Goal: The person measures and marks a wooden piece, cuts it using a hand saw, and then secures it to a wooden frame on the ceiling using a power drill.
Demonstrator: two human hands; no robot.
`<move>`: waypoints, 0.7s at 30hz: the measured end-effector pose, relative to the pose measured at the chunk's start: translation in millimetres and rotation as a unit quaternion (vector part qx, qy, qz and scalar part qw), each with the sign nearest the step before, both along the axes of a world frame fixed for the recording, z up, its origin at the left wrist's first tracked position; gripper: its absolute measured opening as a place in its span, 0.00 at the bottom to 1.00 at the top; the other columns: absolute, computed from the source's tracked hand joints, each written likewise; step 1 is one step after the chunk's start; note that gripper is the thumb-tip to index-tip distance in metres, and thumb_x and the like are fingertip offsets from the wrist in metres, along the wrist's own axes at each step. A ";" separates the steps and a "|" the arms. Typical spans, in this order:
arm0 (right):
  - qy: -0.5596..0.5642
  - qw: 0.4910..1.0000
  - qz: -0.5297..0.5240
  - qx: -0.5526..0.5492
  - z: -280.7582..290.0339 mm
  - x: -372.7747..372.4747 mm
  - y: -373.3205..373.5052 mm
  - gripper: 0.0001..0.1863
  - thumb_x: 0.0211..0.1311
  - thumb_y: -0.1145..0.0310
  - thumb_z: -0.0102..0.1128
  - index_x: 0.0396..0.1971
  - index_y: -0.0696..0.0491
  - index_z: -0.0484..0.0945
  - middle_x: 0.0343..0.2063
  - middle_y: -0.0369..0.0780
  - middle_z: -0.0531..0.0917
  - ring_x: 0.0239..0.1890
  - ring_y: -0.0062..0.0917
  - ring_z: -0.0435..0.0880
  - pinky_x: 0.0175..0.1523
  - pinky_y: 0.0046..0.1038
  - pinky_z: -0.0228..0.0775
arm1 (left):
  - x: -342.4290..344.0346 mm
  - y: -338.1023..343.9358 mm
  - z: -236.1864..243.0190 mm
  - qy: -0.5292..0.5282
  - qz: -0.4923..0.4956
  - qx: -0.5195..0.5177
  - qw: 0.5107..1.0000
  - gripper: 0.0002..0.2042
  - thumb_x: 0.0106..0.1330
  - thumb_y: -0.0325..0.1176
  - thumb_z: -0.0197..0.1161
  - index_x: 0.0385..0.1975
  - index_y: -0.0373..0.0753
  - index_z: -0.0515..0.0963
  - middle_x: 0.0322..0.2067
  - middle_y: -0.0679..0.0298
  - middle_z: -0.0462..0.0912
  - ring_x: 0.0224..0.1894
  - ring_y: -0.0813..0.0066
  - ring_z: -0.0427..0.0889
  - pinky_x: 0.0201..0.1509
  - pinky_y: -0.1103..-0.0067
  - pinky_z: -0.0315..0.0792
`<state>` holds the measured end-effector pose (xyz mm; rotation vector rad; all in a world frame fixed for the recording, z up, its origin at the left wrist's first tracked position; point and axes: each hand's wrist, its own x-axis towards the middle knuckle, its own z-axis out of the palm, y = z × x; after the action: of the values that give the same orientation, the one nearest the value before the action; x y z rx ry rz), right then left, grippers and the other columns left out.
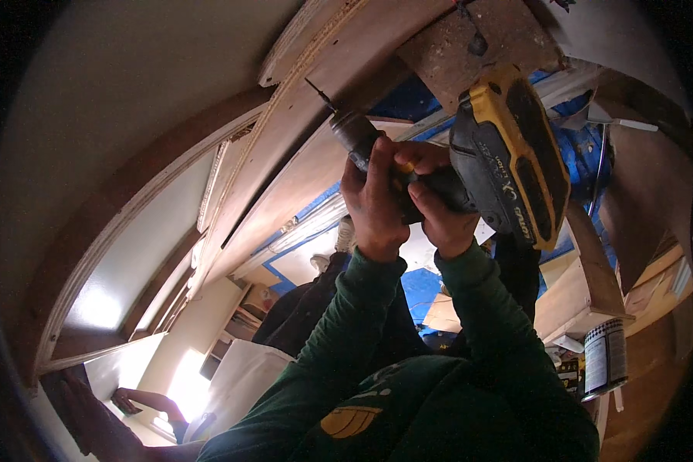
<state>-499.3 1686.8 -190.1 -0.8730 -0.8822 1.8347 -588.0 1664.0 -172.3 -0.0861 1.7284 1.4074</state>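
Note:
A yellow and black cordless drill [516, 146] is held up in front of me, its battery end toward the right. My left hand [373, 204] wraps round the drill's body just behind the dark chuck [352, 131]. My right hand [441, 208] is closed round the handle, close to the battery. A thin dark bit [319, 94] sticks out of the chuck and points up and left toward a long plywood edge [273, 115]. Whether the bit's tip touches the wood I cannot tell.
Wooden framing with pale panels [142, 246] curves along the left. Blue sheeting [581, 165] and boards lie beyond the drill. A metal can [604, 358] stands at the lower right. At the lower left another person's arm [154, 402] reaches in.

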 end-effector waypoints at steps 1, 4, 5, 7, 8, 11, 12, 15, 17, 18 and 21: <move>-0.002 1.000 0.000 -0.009 0.6 0.0 0.2 0.13 0.58 0.80 0.59 0.43 0.55 0.70 0.49 0.48 0.80 0.55 0.35 0.78 0.65 0.39 0.68 | 0.0 2.2 1.2 -0.006 0.010 -0.004 1.000 0.13 0.72 0.42 0.61 0.38 0.37 0.73 0.31 0.69 0.77 0.32 0.83 0.72 0.35 0.80 0.68; 0.012 1.000 0.004 -0.022 -0.6 -1.3 -0.1 0.13 0.58 0.80 0.59 0.43 0.55 0.70 0.48 0.48 0.80 0.56 0.34 0.78 0.65 0.39 0.67 | -0.2 3.7 1.8 -0.012 0.022 0.003 1.000 0.12 0.72 0.41 0.62 0.38 0.37 0.73 0.31 0.69 0.77 0.32 0.83 0.72 0.36 0.81 0.68; 0.019 1.000 0.005 -0.025 -0.7 -1.7 -0.3 0.14 0.58 0.80 0.59 0.43 0.55 0.70 0.48 0.47 0.80 0.56 0.34 0.77 0.65 0.39 0.67 | -0.5 3.6 1.3 -0.014 0.023 0.009 1.000 0.12 0.72 0.40 0.62 0.38 0.37 0.73 0.31 0.69 0.77 0.32 0.83 0.72 0.36 0.81 0.68; 0.016 0.999 0.001 -0.034 0.7 -2.5 0.1 0.13 0.58 0.80 0.58 0.43 0.55 0.70 0.48 0.47 0.80 0.57 0.34 0.77 0.65 0.39 0.66 | -2.8 0.8 -3.1 -0.029 0.021 0.019 0.999 0.12 0.72 0.40 0.61 0.39 0.36 0.73 0.31 0.68 0.76 0.32 0.83 0.72 0.37 0.80 0.68; 0.015 0.999 -0.001 -0.039 0.9 -2.9 0.4 0.13 0.58 0.80 0.58 0.43 0.55 0.70 0.48 0.47 0.80 0.57 0.34 0.77 0.65 0.39 0.66 | -3.7 0.5 -4.5 -0.037 0.019 0.024 0.999 0.12 0.72 0.39 0.61 0.40 0.36 0.73 0.32 0.68 0.76 0.32 0.83 0.72 0.37 0.80 0.68; 0.034 0.999 0.020 -0.012 -9.3 0.4 -4.0 0.16 0.63 0.78 0.58 0.51 0.53 0.75 0.52 0.40 0.80 0.59 0.29 0.76 0.66 0.33 0.66 | -4.6 0.4 -2.1 -0.051 0.035 0.029 0.998 0.13 0.72 0.39 0.61 0.42 0.36 0.73 0.32 0.68 0.77 0.34 0.82 0.73 0.39 0.80 0.69; 0.022 0.999 0.030 -0.014 -10.2 0.8 -4.3 0.17 0.62 0.79 0.58 0.51 0.53 0.75 0.51 0.39 0.80 0.58 0.29 0.76 0.65 0.33 0.67 | -5.1 1.0 -1.9 -0.048 0.036 0.027 0.998 0.13 0.72 0.40 0.61 0.43 0.35 0.72 0.32 0.67 0.77 0.34 0.82 0.74 0.39 0.80 0.69; -0.003 0.999 0.042 -0.014 -8.0 -0.8 -3.1 0.19 0.61 0.79 0.59 0.53 0.53 0.75 0.51 0.38 0.80 0.57 0.28 0.78 0.64 0.31 0.68 | -6.4 3.2 1.6 -0.038 0.031 0.013 0.999 0.15 0.71 0.41 0.61 0.44 0.34 0.72 0.33 0.66 0.78 0.35 0.80 0.75 0.41 0.80 0.70; -0.003 0.999 0.033 -0.002 -10.2 -1.5 -3.8 0.20 0.60 0.79 0.60 0.53 0.53 0.76 0.51 0.38 0.81 0.57 0.28 0.78 0.63 0.31 0.69 | -5.9 5.4 5.5 -0.031 0.023 -0.006 0.999 0.16 0.71 0.41 0.61 0.44 0.33 0.72 0.33 0.65 0.79 0.35 0.79 0.76 0.42 0.79 0.70; -0.012 0.999 0.036 -0.011 -10.2 -1.1 -4.3 0.20 0.60 0.79 0.61 0.54 0.53 0.76 0.51 0.38 0.81 0.57 0.28 0.79 0.63 0.31 0.69 | -6.2 6.2 5.3 -0.028 0.018 -0.009 0.999 0.16 0.71 0.41 0.61 0.44 0.33 0.72 0.34 0.64 0.79 0.36 0.79 0.76 0.42 0.79 0.71; -0.023 0.998 0.042 -0.028 -10.1 -2.6 -4.0 0.21 0.61 0.78 0.62 0.55 0.52 0.77 0.52 0.39 0.82 0.58 0.29 0.79 0.64 0.31 0.70 | -8.3 9.6 5.6 -0.019 0.005 -0.015 1.000 0.16 0.72 0.42 0.60 0.45 0.32 0.73 0.34 0.63 0.80 0.36 0.78 0.77 0.43 0.78 0.71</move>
<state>-501.9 1682.8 -200.2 -0.9288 -0.9134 1.9262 -596.3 1673.5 -166.6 -0.1369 1.7190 1.3793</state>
